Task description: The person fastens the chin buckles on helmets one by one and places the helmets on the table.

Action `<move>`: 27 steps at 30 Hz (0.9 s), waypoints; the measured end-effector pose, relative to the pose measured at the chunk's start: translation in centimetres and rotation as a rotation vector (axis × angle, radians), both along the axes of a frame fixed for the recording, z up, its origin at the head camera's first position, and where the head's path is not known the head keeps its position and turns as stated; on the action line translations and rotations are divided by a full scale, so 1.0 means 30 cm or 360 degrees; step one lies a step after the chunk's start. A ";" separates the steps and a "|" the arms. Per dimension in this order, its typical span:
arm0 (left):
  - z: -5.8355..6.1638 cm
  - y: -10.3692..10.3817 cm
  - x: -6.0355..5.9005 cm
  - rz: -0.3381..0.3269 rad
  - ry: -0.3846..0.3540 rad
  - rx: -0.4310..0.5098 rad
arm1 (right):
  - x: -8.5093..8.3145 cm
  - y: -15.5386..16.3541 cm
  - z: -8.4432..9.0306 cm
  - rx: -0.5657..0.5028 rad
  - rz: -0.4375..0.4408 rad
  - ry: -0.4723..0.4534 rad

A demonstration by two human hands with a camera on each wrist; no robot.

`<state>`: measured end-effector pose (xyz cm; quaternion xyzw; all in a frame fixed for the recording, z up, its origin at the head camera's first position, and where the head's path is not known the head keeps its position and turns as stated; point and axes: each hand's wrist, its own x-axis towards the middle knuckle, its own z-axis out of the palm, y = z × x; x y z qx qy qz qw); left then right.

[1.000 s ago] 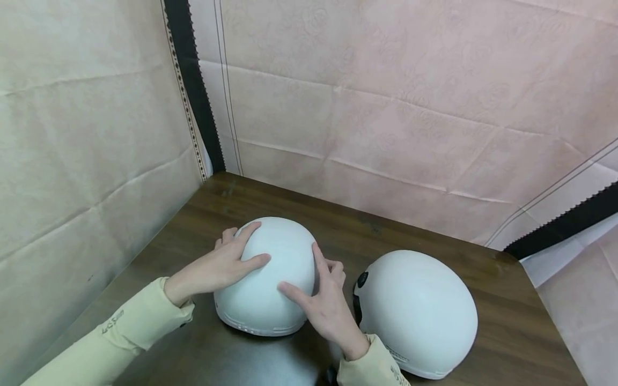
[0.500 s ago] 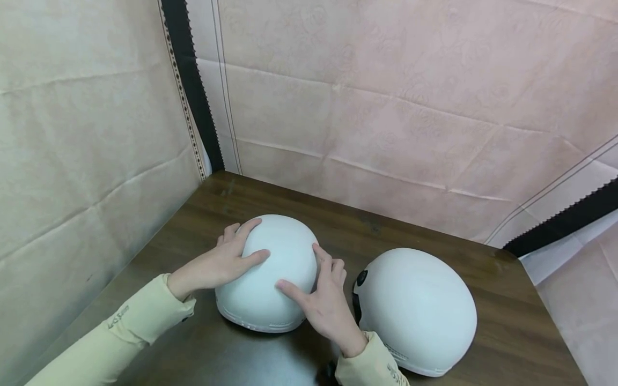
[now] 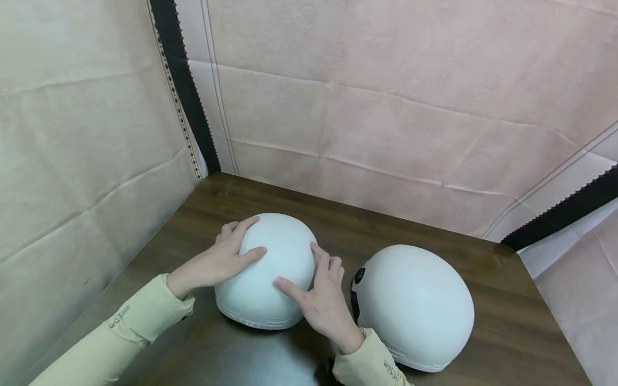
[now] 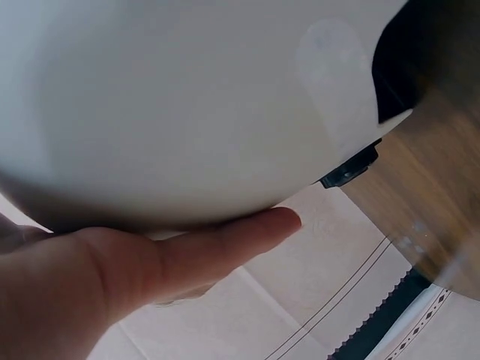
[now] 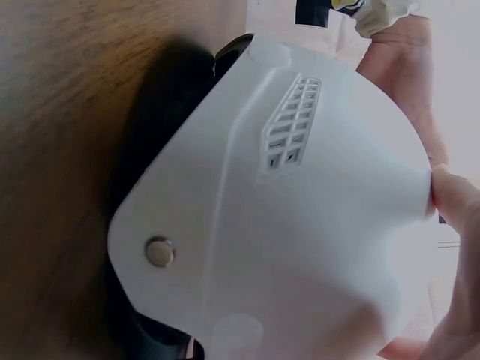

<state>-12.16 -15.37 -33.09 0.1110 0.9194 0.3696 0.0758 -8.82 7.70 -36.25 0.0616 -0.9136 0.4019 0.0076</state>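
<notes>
A white helmet [image 3: 277,268] sits dome up on the wooden table, between both hands. My left hand [image 3: 219,262] lies along its left side, with the thumb stretched across the dome. On the opposite side my right hand [image 3: 323,308] touches the shell, thumb and index finger spread apart. The right wrist view shows the helmet's slotted vent [image 5: 292,124], a round rivet [image 5: 159,251] and dark lower edge; the left hand [image 5: 405,71] appears beyond the dome. A black fitting [image 4: 352,166] stands out from the shell in the left wrist view. The left hand's other fingers are partly hidden.
A second white helmet [image 3: 417,305] with a black round fitting rests on the table [image 3: 512,321], just right of my right forearm. Pale patterned cloth [image 3: 376,123] hangs along the back, and more cloth [image 3: 87,161] closes the left side. A dark object shows beside the right cuff.
Both hands keep their places on the helmet. The whole view has shifted slightly, so helmets and table edge appear a little higher and further left.
</notes>
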 end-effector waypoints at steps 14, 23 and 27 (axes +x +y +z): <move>-0.005 0.007 -0.036 -0.0020 0.0023 0.0001 | -0.014 0.046 0.052 0.0057 0.0168 -0.0011; -0.003 0.018 -0.044 -0.0034 0.0010 0.0015 | 0.021 0.157 0.160 -0.0110 0.0114 0.0067; -0.005 0.019 -0.048 -0.0029 0.0000 0.0027 | 0.047 0.233 0.219 -0.0141 0.0062 0.0128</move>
